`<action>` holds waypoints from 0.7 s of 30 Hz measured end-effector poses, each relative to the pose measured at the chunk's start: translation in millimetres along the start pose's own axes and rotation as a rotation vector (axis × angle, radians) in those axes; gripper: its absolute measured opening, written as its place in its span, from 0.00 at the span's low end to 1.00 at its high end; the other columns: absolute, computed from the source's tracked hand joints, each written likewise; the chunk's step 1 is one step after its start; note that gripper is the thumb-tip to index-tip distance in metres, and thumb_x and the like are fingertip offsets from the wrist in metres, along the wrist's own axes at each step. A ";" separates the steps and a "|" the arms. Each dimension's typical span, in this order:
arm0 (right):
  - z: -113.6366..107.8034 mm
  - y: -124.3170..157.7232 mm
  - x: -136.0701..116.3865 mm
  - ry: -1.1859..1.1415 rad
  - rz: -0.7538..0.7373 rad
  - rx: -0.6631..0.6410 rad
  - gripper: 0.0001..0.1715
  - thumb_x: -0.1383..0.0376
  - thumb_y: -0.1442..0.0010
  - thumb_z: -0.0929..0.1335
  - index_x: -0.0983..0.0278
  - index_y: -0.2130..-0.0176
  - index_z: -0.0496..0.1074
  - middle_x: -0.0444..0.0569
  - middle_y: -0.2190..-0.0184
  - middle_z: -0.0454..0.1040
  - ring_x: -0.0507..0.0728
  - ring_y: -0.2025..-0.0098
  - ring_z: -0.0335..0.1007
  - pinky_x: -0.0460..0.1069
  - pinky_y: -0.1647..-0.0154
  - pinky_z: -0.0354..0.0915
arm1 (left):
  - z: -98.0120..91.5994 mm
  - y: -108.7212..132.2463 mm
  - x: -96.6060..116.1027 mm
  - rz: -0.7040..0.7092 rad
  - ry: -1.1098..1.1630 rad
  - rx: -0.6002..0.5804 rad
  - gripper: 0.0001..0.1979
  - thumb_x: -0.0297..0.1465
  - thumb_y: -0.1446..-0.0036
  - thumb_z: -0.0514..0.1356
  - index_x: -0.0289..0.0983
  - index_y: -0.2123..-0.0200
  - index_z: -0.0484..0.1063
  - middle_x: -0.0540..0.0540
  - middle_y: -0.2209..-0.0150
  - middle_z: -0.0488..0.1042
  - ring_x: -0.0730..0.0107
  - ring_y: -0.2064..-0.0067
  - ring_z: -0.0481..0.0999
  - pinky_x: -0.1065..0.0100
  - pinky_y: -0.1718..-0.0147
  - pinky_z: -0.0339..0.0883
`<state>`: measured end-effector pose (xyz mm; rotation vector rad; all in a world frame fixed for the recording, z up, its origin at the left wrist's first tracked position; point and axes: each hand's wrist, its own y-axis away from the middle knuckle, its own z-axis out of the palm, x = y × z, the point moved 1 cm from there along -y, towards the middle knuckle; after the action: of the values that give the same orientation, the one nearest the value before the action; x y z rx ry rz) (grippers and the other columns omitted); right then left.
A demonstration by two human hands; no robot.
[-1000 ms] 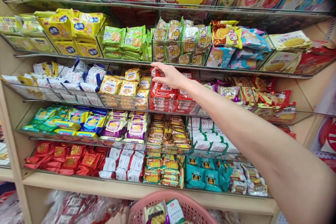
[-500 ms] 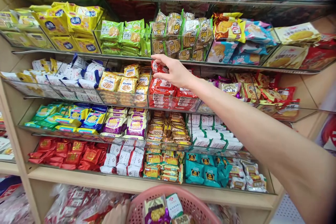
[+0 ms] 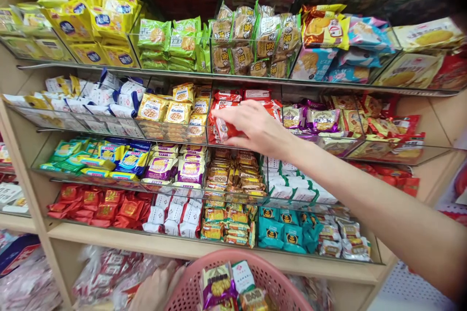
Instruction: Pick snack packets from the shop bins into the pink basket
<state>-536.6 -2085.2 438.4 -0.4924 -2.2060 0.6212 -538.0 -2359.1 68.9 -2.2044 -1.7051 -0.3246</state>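
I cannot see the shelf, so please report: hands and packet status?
Right hand pinching red packet. Left hand at pink basket rim. Nothing in the way.

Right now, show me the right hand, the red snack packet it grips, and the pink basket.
right hand (image 3: 257, 129): head view, back of the hand.
red snack packet (image 3: 223, 130): head view, its exposed left end.
pink basket (image 3: 204, 263): head view, upper-left rim.

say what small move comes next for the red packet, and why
Likely lower the red packet toward the pink basket: the right hand grips it at the shelf edge, and the left hand is at the basket's rim below.
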 end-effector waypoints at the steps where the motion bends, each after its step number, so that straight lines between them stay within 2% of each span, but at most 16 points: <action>1: 0.3 6.7 -10.9 -0.005 -0.025 -0.003 0.29 0.62 0.38 0.64 0.63 0.40 0.55 0.54 0.44 0.67 0.58 0.44 0.62 0.58 0.42 0.50 | -12.7 -1.6 5.4 -0.003 0.074 -0.005 0.19 0.41 0.39 0.45 0.41 0.58 0.72 0.44 0.62 0.77 0.64 0.59 0.77 0.67 0.59 0.67; 2: 0.9 13.5 -22.9 -0.013 -0.054 -0.010 0.28 0.63 0.37 0.63 0.63 0.40 0.55 0.54 0.45 0.68 0.57 0.44 0.62 0.58 0.41 0.49 | -27.1 -3.1 12.4 0.010 0.152 0.014 0.20 0.42 0.39 0.44 0.40 0.62 0.72 0.42 0.59 0.76 0.63 0.58 0.77 0.66 0.58 0.67; 4: 3.4 26.8 -49.0 -0.032 -0.115 -0.033 0.25 0.64 0.35 0.61 0.65 0.40 0.56 0.54 0.45 0.69 0.55 0.44 0.61 0.58 0.40 0.48 | -60.6 -4.0 30.3 0.005 0.344 0.180 0.20 0.46 0.42 0.49 0.38 0.61 0.71 0.39 0.50 0.72 0.60 0.52 0.74 0.63 0.52 0.65; 6: 7.7 38.8 -76.5 -0.065 -0.172 -0.063 0.23 0.66 0.34 0.60 0.65 0.41 0.56 0.53 0.47 0.70 0.54 0.45 0.62 0.57 0.40 0.49 | -93.2 -0.8 52.7 -0.038 0.609 0.208 0.23 0.49 0.46 0.53 0.38 0.58 0.70 0.40 0.51 0.73 0.58 0.50 0.72 0.63 0.52 0.66; 8: 13.6 49.0 -103.9 -0.113 -0.226 -0.076 0.22 0.67 0.34 0.59 0.63 0.41 0.58 0.51 0.49 0.71 0.54 0.47 0.63 0.58 0.41 0.52 | -118.9 6.9 77.1 -0.130 0.982 0.060 0.24 0.50 0.46 0.54 0.39 0.54 0.69 0.42 0.51 0.74 0.60 0.52 0.73 0.64 0.54 0.68; 9: 17.1 53.7 -117.2 -0.141 -0.249 -0.069 0.22 0.67 0.34 0.59 0.62 0.42 0.59 0.50 0.50 0.72 0.54 0.49 0.64 0.58 0.42 0.53 | -128.3 12.0 89.2 -0.132 1.171 -0.033 0.25 0.49 0.45 0.53 0.38 0.53 0.69 0.42 0.52 0.74 0.61 0.53 0.74 0.64 0.55 0.68; 10: 21.0 58.2 -130.1 -0.170 -0.269 -0.055 0.21 0.67 0.35 0.59 0.61 0.43 0.61 0.49 0.52 0.73 0.54 0.50 0.65 0.58 0.42 0.54 | -134.4 17.7 100.5 -0.140 1.311 -0.175 0.25 0.48 0.44 0.53 0.38 0.51 0.68 0.42 0.52 0.74 0.62 0.54 0.75 0.63 0.56 0.69; 12: 29.8 67.5 -154.3 -0.231 -0.302 -0.022 0.19 0.65 0.35 0.60 0.59 0.45 0.63 0.47 0.55 0.74 0.53 0.53 0.66 0.58 0.43 0.56 | -137.8 29.9 118.0 -0.158 1.477 -0.416 0.25 0.48 0.43 0.52 0.39 0.48 0.67 0.42 0.55 0.76 0.63 0.57 0.77 0.62 0.58 0.70; 14: 39.3 77.6 -175.4 -0.292 -0.325 0.005 0.18 0.63 0.35 0.60 0.57 0.46 0.64 0.45 0.58 0.73 0.53 0.55 0.67 0.58 0.43 0.58 | -130.9 41.7 127.7 -0.197 1.532 -0.535 0.26 0.48 0.44 0.53 0.38 0.48 0.68 0.43 0.57 0.77 0.62 0.58 0.77 0.62 0.58 0.70; 17: 52.1 93.5 -199.9 -0.340 -0.378 0.000 0.14 0.64 0.35 0.59 0.55 0.51 0.66 0.42 0.57 0.72 0.53 0.57 0.67 0.59 0.43 0.58 | -110.5 57.3 130.1 -0.278 1.547 -0.614 0.26 0.48 0.46 0.56 0.38 0.50 0.70 0.43 0.57 0.76 0.60 0.55 0.75 0.63 0.58 0.70; 21: 63.9 109.8 -223.4 -0.328 -0.445 -0.075 0.13 0.69 0.35 0.58 0.60 0.56 0.68 0.43 0.52 0.70 0.51 0.55 0.66 0.58 0.39 0.55 | -84.8 73.7 120.6 -0.397 1.560 -0.635 0.22 0.46 0.52 0.62 0.39 0.56 0.72 0.44 0.59 0.76 0.61 0.57 0.75 0.65 0.62 0.70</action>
<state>-430.4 -2131.6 209.1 0.0792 -2.5429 0.3987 -434.0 -2301.9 183.2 -0.9803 -1.0095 -2.1470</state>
